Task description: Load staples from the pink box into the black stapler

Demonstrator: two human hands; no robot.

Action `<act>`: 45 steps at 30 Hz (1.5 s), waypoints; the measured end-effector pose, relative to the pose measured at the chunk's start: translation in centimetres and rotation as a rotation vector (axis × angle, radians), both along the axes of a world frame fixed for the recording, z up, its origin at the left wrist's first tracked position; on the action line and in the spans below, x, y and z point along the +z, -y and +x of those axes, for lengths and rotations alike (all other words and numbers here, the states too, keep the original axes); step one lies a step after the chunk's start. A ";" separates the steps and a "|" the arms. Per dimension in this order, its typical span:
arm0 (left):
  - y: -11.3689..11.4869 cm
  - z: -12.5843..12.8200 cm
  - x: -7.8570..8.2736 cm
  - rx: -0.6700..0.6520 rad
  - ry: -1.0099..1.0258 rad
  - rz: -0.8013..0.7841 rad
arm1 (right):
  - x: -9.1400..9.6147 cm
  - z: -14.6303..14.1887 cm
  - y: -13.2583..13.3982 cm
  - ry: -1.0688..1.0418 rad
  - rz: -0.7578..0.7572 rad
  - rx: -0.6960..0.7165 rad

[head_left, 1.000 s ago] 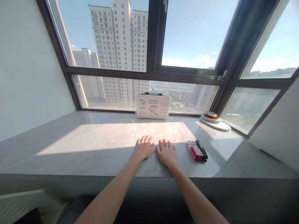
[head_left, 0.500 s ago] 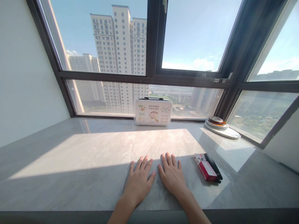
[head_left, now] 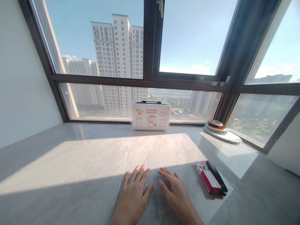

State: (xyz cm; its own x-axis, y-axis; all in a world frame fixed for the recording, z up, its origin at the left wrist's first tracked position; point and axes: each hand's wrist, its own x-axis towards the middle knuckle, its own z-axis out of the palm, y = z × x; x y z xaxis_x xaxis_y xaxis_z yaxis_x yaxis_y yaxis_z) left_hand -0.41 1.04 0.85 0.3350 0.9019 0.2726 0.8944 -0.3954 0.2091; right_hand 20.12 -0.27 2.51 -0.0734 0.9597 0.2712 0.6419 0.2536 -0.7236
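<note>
My left hand (head_left: 133,197) lies flat, palm down, on the grey stone window ledge (head_left: 70,162), fingers stretched out and holding nothing. My right hand (head_left: 174,195) rests beside it, also palm down with fingers spread, slightly lifted at the knuckles. A small red and white box (head_left: 208,177) lies on the ledge just right of my right hand, with a black flat object (head_left: 217,177) alongside it. Neither hand touches them.
A white case with cartoon pictures and a black handle (head_left: 151,116) stands upright against the window at the back. A stack of round plates (head_left: 221,129) sits at the back right corner. A white wall bounds the left side.
The view has moved forward and closer to the ledge; both hands now sit lower in the frame. My right hand's fingers have lifted slightly. The objects have not moved.
</note>
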 end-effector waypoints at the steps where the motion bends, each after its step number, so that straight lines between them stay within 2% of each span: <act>1: 0.0 0.0 0.0 -0.003 0.001 -0.007 | 0.8 1.2 0.3 -0.133 0.018 0.021; 2: 0.1 0.0 0.0 -0.004 0.003 -0.013 | 1.6 2.9 0.5 -0.248 0.043 0.016; 3: 0.1 0.0 0.0 -0.002 0.005 -0.020 | 2.4 5.1 0.6 -0.296 0.087 -0.054; 4: 0.1 0.0 0.0 0.002 0.007 -0.025 | 3.2 7.6 0.5 -0.295 0.148 -0.181; 6: 0.1 0.0 0.0 0.009 0.012 -0.032 | 4.1 13.3 0.0 -0.160 0.178 -0.462; 7: 0.1 0.1 0.0 0.011 0.014 -0.035 | 4.2 16.0 -0.5 -0.076 0.143 -0.566; 9: 0.2 0.2 0.1 0.015 0.020 -0.044 | 3.6 20.4 -1.5 0.006 -0.053 -0.568; 10: 0.2 0.2 0.1 0.017 0.023 -0.050 | 3.1 21.8 -2.0 0.016 -0.130 -0.485; 12: 0.3 0.3 0.1 0.022 0.031 -0.061 | 1.8 22.9 -2.6 0.011 -0.235 -0.319; 14: 0.3 0.4 0.1 0.026 0.043 -0.065 | 0.6 21.8 -3.0 -0.016 -0.270 -0.218; 16: 0.4 0.4 0.1 0.029 0.059 -0.062 | -0.1 19.2 -3.1 -0.042 -0.256 -0.179; 21: 0.7 0.4 0.6 0.060 0.192 -0.065 | 0.1 8.7 -3.8 -0.044 -0.149 -0.134; 24: 0.9 1.0 1.3 0.132 0.335 -0.066 | 0.5 2.2 -4.3 -0.066 -0.122 -0.131; 27: 1.3 2.5 1.9 0.278 0.413 0.014 | 0.5 -1.5 -4.4 -0.097 -0.095 -0.130; 29: 1.7 3.5 2.1 0.378 0.391 0.100 | 0.3 -1.7 -4.3 -0.115 -0.086 -0.165; 31: 2.0 4.2 2.0 0.442 0.347 0.151 | 0.1 -0.6 -3.9 -0.147 -0.097 -0.194; 34: 2.4 3.7 1.4 0.437 0.371 0.129 | -0.1 1.4 -2.9 -0.176 -0.090 -0.193; 39: 0.9 -0.2 1.2 0.318 0.510 0.129 | 0.1 2.1 -1.3 -0.157 -0.065 -0.180; 45: -3.9 -5.2 2.9 0.363 0.467 0.046 | 0.2 1.6 -1.1 -0.161 -0.069 -0.188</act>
